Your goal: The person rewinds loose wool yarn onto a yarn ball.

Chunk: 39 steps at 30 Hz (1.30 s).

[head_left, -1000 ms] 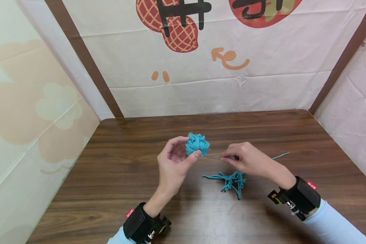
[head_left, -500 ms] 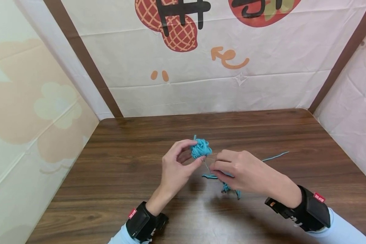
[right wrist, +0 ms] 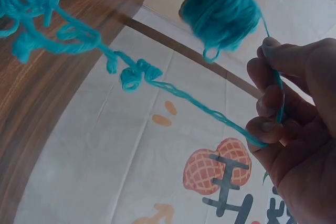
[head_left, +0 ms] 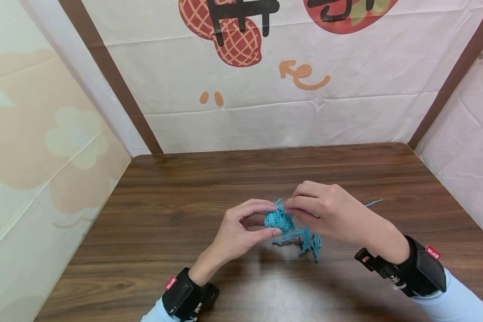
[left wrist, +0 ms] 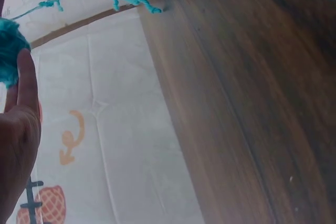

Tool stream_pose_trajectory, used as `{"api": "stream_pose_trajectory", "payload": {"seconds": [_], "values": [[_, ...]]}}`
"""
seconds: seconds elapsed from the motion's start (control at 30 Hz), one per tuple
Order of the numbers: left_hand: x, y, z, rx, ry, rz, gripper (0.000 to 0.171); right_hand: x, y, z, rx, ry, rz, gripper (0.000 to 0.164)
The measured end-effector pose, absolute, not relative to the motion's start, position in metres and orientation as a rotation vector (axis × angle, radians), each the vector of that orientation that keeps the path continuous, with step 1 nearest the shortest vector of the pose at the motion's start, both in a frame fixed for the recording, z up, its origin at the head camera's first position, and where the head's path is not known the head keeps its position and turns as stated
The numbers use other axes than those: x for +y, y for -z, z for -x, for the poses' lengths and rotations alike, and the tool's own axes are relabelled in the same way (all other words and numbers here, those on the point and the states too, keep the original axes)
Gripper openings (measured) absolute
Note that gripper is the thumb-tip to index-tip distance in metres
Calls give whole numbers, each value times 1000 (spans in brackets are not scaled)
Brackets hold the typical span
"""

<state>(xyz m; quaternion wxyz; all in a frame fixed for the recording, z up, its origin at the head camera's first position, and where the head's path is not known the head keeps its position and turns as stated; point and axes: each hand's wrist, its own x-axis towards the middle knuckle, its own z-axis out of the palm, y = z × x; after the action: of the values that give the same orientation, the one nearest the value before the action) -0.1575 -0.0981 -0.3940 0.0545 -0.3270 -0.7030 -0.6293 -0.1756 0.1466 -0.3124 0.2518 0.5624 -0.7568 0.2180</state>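
Observation:
A small ball of turquoise yarn (head_left: 279,220) is held over the table between the thumb and fingers of my left hand (head_left: 241,230). My right hand (head_left: 334,214) is just right of the ball, pinching the yarn strand (right wrist: 266,24) that leads off it. In the right wrist view that strand runs from the ball (right wrist: 223,17) between thumb and forefinger, then across the other curled fingers. From there it continues to a loose tangle of the same yarn (head_left: 309,241), which shows below the hands in the head view. At the left wrist view's edge, fingers (left wrist: 27,85) support the ball.
The brown wood-grain table (head_left: 177,188) reaches back to a white printed cloth wall (head_left: 265,125). A loose yarn end (head_left: 373,202) lies beyond my right wrist. Black wrist cameras (head_left: 191,293) sit on both forearms.
My left hand has brought the ball down and to the right. My right hand swung low toward me, then rose back up close beside the ball, holding the strand.

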Motion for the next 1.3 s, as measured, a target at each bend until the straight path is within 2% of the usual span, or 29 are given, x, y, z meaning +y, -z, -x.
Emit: {"api": "stream_pose_trajectory", "payload": {"seconds": [0.13, 0.23, 0.33, 0.43, 0.53, 0.67, 0.9, 1.3], "values": [[-98, 393, 155, -2156, 1918, 1042, 37, 148, 312, 179, -2110, -667, -1517, 18], [-97, 392, 154, -2181, 1887, 1053, 38, 150, 312, 182, -2146, -723, -1506, 8], [-97, 390, 153, -2206, 1894, 1033, 41, 151, 313, 187, -2162, -776, -1507, 10], [-96, 388, 153, -2228, 1934, 1009, 42, 152, 315, 195, -2141, -834, -1518, 5], [-96, 387, 153, -2232, 1988, 985, 40, 152, 318, 205, -2126, -899, -1504, 14], [-97, 385, 154, -2226, 2047, 965, 38, 152, 321, 217, -2148, -946, -1445, 5], [-96, 385, 154, -2205, 2108, 978, 37, 153, 327, 230, -2200, -937, -1361, 4], [-99, 385, 156, -1967, 2267, 1058, 42, 155, 342, 244, -2320, -962, -1206, 10]]}}
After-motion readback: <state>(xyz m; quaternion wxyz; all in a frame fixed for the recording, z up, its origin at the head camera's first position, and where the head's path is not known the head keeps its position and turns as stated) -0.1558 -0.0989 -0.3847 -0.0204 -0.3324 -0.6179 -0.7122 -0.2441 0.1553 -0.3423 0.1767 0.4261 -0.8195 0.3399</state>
